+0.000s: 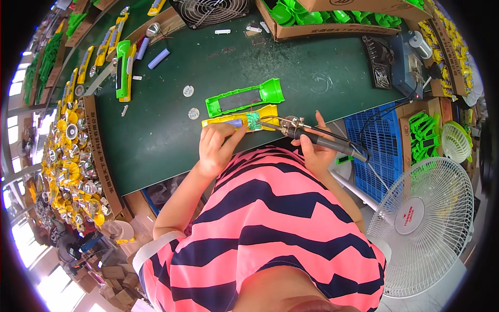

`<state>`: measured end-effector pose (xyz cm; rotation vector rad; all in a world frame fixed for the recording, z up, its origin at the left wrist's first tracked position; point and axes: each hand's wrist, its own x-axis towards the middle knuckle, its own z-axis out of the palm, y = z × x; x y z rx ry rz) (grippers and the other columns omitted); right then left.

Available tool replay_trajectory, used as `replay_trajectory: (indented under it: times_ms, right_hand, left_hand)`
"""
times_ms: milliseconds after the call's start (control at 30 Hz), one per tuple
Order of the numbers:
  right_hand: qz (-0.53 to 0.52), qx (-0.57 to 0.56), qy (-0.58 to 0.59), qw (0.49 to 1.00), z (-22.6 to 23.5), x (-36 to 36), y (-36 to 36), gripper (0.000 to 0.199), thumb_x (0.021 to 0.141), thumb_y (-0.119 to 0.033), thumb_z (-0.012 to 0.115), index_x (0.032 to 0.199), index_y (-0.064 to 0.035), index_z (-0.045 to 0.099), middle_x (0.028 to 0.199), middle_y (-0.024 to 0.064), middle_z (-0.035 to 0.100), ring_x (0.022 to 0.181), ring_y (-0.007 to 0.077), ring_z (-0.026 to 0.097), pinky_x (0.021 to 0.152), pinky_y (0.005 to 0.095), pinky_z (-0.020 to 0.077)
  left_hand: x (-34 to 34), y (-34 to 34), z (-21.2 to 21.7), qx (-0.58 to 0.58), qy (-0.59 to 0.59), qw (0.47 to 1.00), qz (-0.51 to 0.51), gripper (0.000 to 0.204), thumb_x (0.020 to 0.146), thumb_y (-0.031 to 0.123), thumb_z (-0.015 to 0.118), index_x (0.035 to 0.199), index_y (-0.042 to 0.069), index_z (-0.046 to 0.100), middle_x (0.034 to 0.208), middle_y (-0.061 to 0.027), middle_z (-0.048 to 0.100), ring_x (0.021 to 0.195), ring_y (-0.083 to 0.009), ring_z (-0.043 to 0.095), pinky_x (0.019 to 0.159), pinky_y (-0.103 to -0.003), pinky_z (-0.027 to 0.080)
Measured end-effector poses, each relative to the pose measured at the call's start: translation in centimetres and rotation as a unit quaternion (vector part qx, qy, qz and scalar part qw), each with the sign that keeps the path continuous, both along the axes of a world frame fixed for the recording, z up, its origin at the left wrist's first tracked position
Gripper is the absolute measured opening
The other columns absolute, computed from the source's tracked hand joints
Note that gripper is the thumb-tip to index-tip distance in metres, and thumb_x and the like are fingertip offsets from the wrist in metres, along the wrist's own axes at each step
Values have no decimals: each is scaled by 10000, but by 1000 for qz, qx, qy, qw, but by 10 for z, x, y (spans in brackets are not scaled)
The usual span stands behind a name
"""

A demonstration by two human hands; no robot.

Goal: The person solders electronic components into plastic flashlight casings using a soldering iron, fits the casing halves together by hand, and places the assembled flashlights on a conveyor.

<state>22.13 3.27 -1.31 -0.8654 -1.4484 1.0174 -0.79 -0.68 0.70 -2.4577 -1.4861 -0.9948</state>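
The left hand [217, 147] pins the yellow casing [240, 123] flat at the near edge of the green bench [171, 130], fingers closed on its end. The right hand [318, 151] grips the soldering iron [312, 136] by its dark handle, tip at the small circuit board [253, 120]. Judged light, rigid plastic; the board is likely fragile, so hold the casing by its edges.

Dark green workbench [171, 135], white pedestal fan [421, 218] on the right, bright windows [15, 88] far left.
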Motion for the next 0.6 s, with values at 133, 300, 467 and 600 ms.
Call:
replay_trajectory:
  times_ms: [133, 300, 467, 600]
  right_hand:
    - [-10, 2, 5, 1000, 5, 2, -1, 183, 745, 25, 589, 921, -8, 552, 643, 50, 630, 626, 127, 639, 1059, 475, 163]
    - [-4, -3, 12, 1000, 5, 4, -2, 176, 743, 27, 593, 913, 3, 556, 677, 60, 627, 609, 143, 641, 1062, 470, 168]
    - [-5, -73, 65, 995, 6, 1, -5, 169, 737, 46, 599, 899, 15, 563, 723, 67, 625, 625, 149, 646, 1073, 438, 167]
    - [-19, -138, 112, 984, 1, -1, -10, 182, 736, 49, 603, 909, 17, 557, 720, 62, 619, 643, 145, 647, 1076, 430, 167]
  left_hand:
    - [12, 7, 0, -24, -124, 991, 46, 211, 627, -19, 679, 823, 41, 633, 766, -64, 563, 692, -227, 547, 600, -300, 428]
    - [12, 9, 10, -52, 3, 999, 15, 294, 610, 40, 613, 904, 36, 618, 741, -59, 514, 664, -206, 531, 602, -327, 426]
    - [12, 9, 13, -72, 38, 997, 6, 291, 599, 28, 620, 890, 40, 632, 718, -49, 498, 652, -194, 525, 595, -319, 426]
    - [11, 9, 14, -93, 62, 994, -6, 293, 632, 72, 584, 919, 21, 612, 732, -61, 494, 669, -200, 525, 601, -322, 415]
